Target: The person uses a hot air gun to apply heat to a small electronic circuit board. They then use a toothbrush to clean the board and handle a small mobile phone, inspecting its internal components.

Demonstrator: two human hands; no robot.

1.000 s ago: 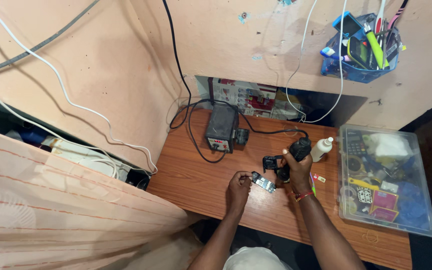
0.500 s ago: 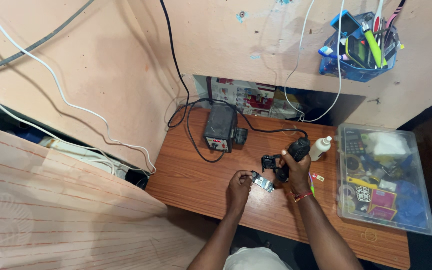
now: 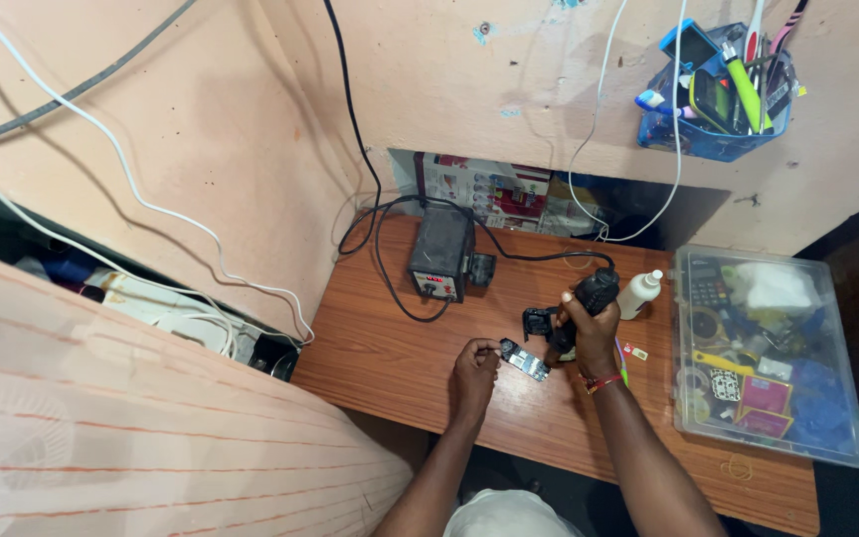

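My right hand point(image 3: 586, 336) grips a black hot-air tool handle point(image 3: 594, 294), nozzle pointing down towards a small circuit board point(image 3: 523, 359) lying on the wooden desk point(image 3: 390, 348). My left hand point(image 3: 473, 367) rests on the desk with its fingertips on the left end of that board. A small black part point(image 3: 538, 322) sits just behind the board. The tool's black cable runs back to a dark station box point(image 3: 440, 253) near the wall.
A white squeeze bottle point(image 3: 639, 293) stands right of my right hand. A clear plastic box point(image 3: 763, 353) of small parts fills the desk's right side. A blue basket point(image 3: 718, 94) of tools hangs on the wall. Cables run down the wall at left.
The view has shifted slightly; both hands stay in the same place on the board and the tool.
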